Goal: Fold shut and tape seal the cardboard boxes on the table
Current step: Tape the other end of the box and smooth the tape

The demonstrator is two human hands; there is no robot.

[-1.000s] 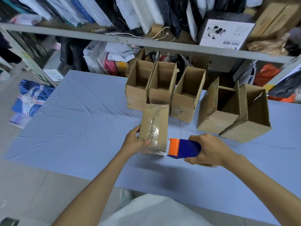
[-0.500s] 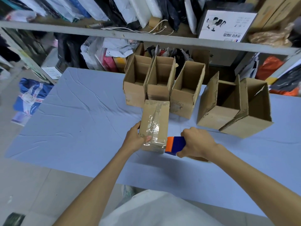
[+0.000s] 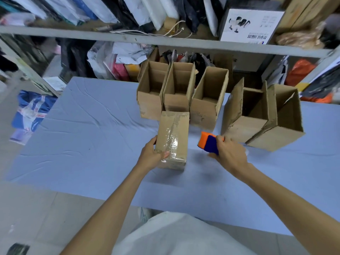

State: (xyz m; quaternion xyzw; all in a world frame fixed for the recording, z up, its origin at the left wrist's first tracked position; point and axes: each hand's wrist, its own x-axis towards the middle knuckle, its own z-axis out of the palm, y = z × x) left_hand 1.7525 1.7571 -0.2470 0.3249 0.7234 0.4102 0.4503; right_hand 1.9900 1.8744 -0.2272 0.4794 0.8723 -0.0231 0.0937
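Sealed box [image 3: 173,133] stands on the blue counter [image 3: 82,135], near-centre, flaps folded shut, with a strip of clear tape running lengthwise down its top face. Left hand [image 3: 149,158] grasps the box at its near-left corner: thumb lies on the taped top near the near edge, and the fingers [image 3: 153,142] are curled against the left side wall. Right hand [image 3: 230,153] is to the right of the box and apart from it, fingers clenched round a tape dispenser [image 3: 208,142] with a blue body and an orange front; the orange end points far-left, and a gap of bare counter lies between it and the box. Whether the dispenser touches the counter: cannot tell. Just beyond the sealed box, a row of three open boxes [image 3: 177,96] stands side by side, flaps up, the middle one touching the sealed box's far end. Further right, two larger open boxes [image 3: 279,129] stand pressed together. A cluttered shelf [image 3: 165,40] runs behind the counter.
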